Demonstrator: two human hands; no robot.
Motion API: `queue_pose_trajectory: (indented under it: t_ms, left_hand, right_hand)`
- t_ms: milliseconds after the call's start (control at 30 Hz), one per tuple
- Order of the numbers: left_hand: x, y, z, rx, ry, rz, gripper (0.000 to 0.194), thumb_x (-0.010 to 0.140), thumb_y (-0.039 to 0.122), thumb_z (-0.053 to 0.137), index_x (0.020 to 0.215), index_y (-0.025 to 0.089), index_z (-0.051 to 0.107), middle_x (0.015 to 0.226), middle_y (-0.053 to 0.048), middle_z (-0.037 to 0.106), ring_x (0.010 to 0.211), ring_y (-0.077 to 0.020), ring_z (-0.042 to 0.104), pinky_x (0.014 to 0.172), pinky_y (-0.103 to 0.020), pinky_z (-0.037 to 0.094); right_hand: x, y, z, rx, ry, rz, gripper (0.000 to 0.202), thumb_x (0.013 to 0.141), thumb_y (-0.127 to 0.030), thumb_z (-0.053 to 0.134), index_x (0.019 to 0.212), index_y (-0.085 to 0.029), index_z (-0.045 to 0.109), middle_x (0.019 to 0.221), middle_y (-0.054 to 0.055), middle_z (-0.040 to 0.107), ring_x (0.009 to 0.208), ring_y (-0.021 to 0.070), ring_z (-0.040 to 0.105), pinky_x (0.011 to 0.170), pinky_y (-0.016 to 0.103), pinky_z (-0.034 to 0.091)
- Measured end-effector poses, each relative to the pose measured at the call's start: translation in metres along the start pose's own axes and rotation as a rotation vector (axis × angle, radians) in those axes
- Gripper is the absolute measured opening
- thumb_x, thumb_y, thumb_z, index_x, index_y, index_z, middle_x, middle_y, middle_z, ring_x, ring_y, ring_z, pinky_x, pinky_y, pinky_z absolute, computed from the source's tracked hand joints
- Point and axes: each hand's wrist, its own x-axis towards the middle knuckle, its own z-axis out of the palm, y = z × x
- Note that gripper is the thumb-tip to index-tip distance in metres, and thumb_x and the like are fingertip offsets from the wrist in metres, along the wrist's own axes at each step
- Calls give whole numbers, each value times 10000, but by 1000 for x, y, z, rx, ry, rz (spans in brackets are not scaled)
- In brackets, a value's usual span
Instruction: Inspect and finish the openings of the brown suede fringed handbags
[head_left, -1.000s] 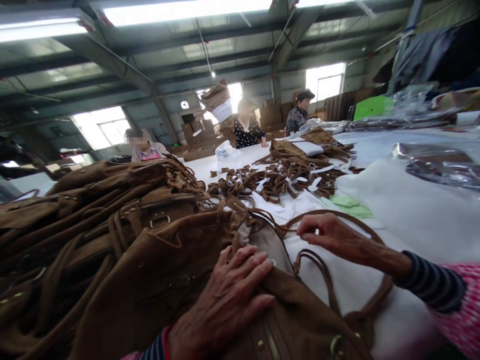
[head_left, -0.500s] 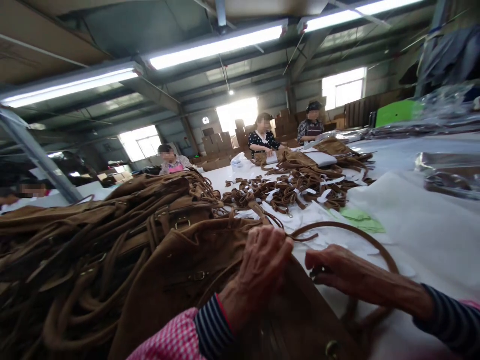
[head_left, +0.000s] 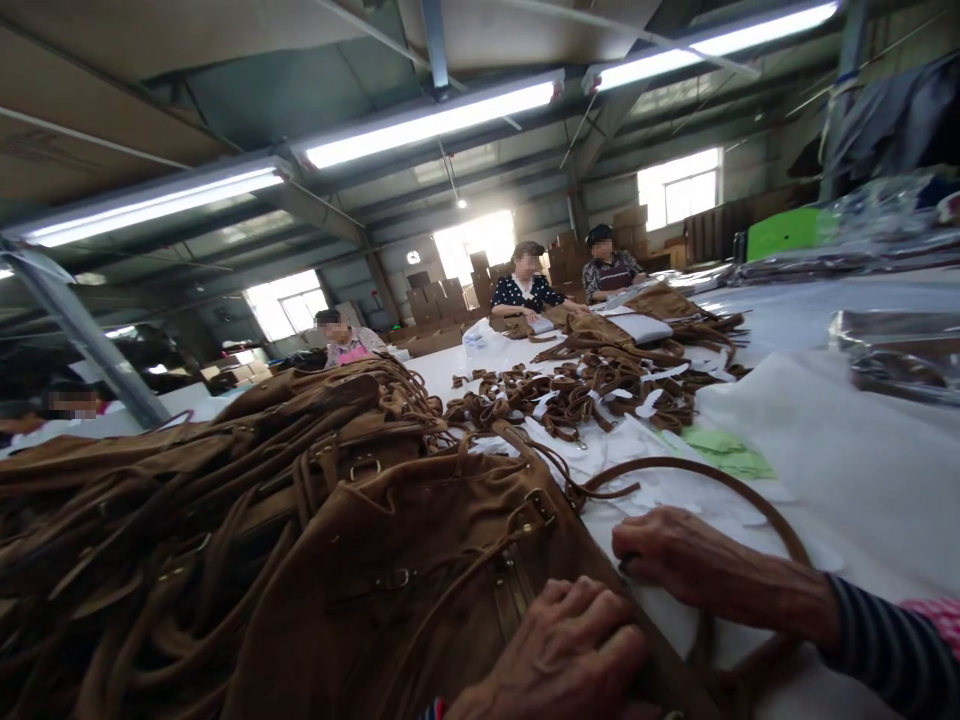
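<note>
A brown bag [head_left: 390,530] with straps and brass buckles lies in front of me. On its lower right part rests my left hand [head_left: 566,645], fingers curled against the fabric; whether it pinches anything is hidden. Beside the bag's right edge, my right hand [head_left: 667,555] is closed around a small dark object, mostly covered by the fingers. A curved brown strap [head_left: 720,475] arches behind my right hand and comes down past the wrist.
More brown bags [head_left: 187,470] are heaped at the left. Brown straps [head_left: 585,385] with white paper pieces pile up mid-table. Green sheets [head_left: 727,453] and plastic-wrapped items [head_left: 900,350] lie at the right. People sit across the table [head_left: 795,400].
My left hand has moved down and to the right over the bag, uncovering a buckle and strap near its top edge. My right hand has hardly moved. The view has shifted slightly.
</note>
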Motion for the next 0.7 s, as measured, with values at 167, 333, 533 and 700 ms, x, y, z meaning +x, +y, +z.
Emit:
queue_pose_trajectory:
  t_ms: [167, 333, 533, 700]
  left_hand:
    - [9, -27, -63, -176, 85, -318, 175, 959, 363, 650, 859, 220, 670, 901, 10, 707, 839, -150, 624, 762, -288, 419]
    - [48, -129, -94, -489, 216, -1074, 257, 933, 374, 671, 801, 158, 714, 795, -43, 680, 808, -182, 628, 696, -273, 436]
    - [76, -212, -31, -685, 246, -1337, 291, 1004, 396, 605, 1111, 129, 651, 991, -50, 688, 800, -151, 671, 717, -321, 593]
    - [94, -243, 8, -742, 471, -1335, 284, 989, 347, 637, 1182, 138, 633, 1076, -65, 677, 862, -165, 676, 738, -328, 605]
  right_hand:
    - [12, 5, -30, 193, -34, 70, 99, 863, -252, 651, 878, -209, 738, 899, 33, 734, 880, 210, 664, 779, 284, 440]
    - [109, 31, -35, 118, 221, 141, 213, 875, -204, 601, 1036, -159, 733, 1038, 91, 748, 916, 220, 660, 818, 296, 448]
    - [199, 45, -2, 67, 191, 149, 293, 775, -97, 617, 1033, -146, 747, 943, 98, 762, 857, 213, 686, 720, 254, 437]
    - [210, 58, 0, 19, 195, 116, 234, 778, -95, 548, 901, -154, 738, 849, 62, 726, 796, 178, 646, 668, 245, 381]
